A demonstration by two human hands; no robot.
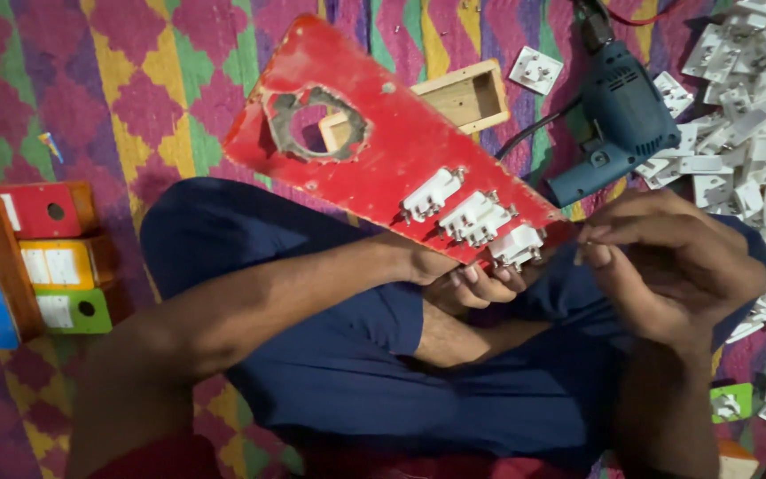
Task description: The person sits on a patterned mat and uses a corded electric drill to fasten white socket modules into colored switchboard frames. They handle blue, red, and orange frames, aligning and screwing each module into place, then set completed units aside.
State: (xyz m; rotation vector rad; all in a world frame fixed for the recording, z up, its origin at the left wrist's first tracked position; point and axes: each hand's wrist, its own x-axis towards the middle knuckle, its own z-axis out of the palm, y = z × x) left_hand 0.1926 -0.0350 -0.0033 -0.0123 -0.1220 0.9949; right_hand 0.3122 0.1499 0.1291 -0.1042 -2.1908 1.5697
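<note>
- The left hand (476, 282) is gripping the lower end of a red board (374, 142), fingers curled under its edge; the board is slanting from 11 o'clock down toward 4 o'clock above the person's lap.
- Three white switches (472, 217) are sitting in a row on the board near its lower end, and a rough round hole (312, 124) is gaping near its upper end.
- The right hand (667, 266) is hovering at 3 o'clock just beside the board's lower corner, fingers pinched narrow; I cannot tell whether anything small is between them.
- A wooden box (467, 98) is lying open on the mat behind the board at 12 o'clock; nothing is showing inside the part in view.
- A blue drill (618, 124) is resting at 2 o'clock, its black cord trailing toward the board.
- A heap of white switch parts (755, 115) is spreading along the right edge from 1 to 4 o'clock, and a single white plate (535, 69) is lying apart near the drill.
- Coloured boards (37, 266) in red, blue, yellow and green, carrying white rectangular plates and small round holes, are lying at 9 o'clock.
- A patterned mat (135, 80) is covering the floor under everything.
</note>
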